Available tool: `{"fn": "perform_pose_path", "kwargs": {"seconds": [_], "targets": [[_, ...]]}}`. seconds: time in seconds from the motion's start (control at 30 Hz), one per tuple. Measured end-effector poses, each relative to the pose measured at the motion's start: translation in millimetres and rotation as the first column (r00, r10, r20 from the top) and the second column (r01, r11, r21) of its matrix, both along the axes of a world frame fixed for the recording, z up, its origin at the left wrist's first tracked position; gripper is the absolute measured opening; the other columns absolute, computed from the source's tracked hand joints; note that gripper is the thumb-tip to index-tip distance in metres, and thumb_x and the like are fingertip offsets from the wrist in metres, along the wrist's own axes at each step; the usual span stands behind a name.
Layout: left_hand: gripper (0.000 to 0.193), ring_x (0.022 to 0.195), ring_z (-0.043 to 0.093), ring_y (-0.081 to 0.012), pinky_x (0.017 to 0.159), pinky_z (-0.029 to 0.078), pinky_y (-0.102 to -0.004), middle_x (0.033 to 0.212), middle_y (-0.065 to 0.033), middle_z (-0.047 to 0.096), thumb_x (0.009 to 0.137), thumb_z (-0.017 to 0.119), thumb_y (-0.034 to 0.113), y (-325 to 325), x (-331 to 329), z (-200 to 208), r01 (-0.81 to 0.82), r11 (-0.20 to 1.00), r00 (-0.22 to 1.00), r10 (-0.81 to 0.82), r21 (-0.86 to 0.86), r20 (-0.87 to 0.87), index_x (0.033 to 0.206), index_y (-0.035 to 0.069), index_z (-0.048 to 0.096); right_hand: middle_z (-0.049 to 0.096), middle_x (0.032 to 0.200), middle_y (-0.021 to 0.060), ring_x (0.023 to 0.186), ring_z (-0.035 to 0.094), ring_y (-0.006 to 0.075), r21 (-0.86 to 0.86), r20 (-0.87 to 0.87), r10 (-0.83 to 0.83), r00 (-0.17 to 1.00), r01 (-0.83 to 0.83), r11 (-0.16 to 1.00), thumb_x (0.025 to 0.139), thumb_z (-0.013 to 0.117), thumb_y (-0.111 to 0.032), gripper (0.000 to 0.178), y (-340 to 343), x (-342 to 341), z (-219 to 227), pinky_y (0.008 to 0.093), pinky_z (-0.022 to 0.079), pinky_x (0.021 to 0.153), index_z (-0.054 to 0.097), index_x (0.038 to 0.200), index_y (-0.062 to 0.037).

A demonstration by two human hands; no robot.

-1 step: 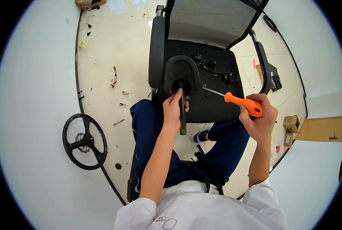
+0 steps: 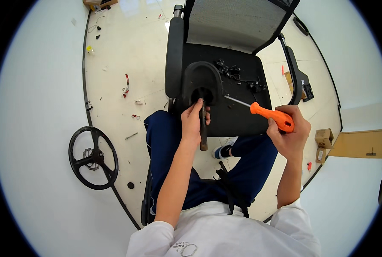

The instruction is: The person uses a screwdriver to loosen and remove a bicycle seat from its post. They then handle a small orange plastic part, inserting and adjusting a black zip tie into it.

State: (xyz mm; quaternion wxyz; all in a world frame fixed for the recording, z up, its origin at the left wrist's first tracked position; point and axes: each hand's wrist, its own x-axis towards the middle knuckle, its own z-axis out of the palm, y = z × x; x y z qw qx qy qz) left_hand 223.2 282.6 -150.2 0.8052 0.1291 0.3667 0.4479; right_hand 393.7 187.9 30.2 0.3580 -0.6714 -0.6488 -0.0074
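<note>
— Two hands are at work over the black office chair [image 2: 242, 124], as we see it from the head camera. What do we say of our left hand [image 2: 193, 122]?

— We have it closed around a dark metal rod [image 2: 203, 130], which stands nearly upright at the front edge of the chair seat. The rod's top end sits at the hole of a black rounded plastic part [image 2: 201, 79] resting on the seat.

— And our right hand [image 2: 290, 130]?

— We grip an orange-handled screwdriver [image 2: 271, 116] in it, fingers wrapped tight round the handle, just off the seat's front right corner. Its thin shaft points left across the seat toward the plastic part, the tip near it; we cannot tell whether it touches.

— What else lies by the chair?

— Several small black fittings [image 2: 229, 68] sit at the back of the seat, under the mesh backrest [image 2: 238, 19]. Left of the chair, well apart, a black wheel-shaped base [image 2: 93, 157] lies on the floor. Right of the chair stand small cardboard boxes [image 2: 323, 138].
</note>
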Motion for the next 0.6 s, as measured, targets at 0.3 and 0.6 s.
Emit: {"fn": "perform_pose_path", "kwargs": {"seconds": [0.3, 0.6], "targets": [[0.024, 0.059, 0.054, -0.0117, 0.049, 0.041, -0.0258, 0.079, -0.0073, 0.059, 0.097, 0.058, 0.023, -2, 10, -1, 0.034, 0.998, 0.999, -0.034, 0.043, -0.004, 0.096, 0.000, 0.061, 0.063, 0.067, 0.0068, 0.053, 0.059, 0.0127, -0.105, -0.074, 0.087, 0.993, -0.095, 0.990, 0.071, 0.072, -0.013, 0.025, 25, -5, -13, 0.0226, 0.047, 0.054, 0.062, 0.090, -0.0007], [0.022, 0.062, 0.055, -0.0115, 0.051, 0.043, -0.0256, 0.081, -0.0061, 0.059, 0.098, 0.056, 0.022, -3, 14, -3, 0.071, 0.996, 0.997, -0.069, 0.059, -0.035, 0.099, 0.001, 0.061, 0.063, 0.067, 0.0082, 0.053, 0.059, 0.0149, -0.160, -0.058, 0.054, 0.997, -0.062, 0.985, 0.071, 0.072, -0.012, 0.025, 32, -8, -22, 0.0240, 0.048, 0.055, 0.061, 0.090, -0.0001]]}}
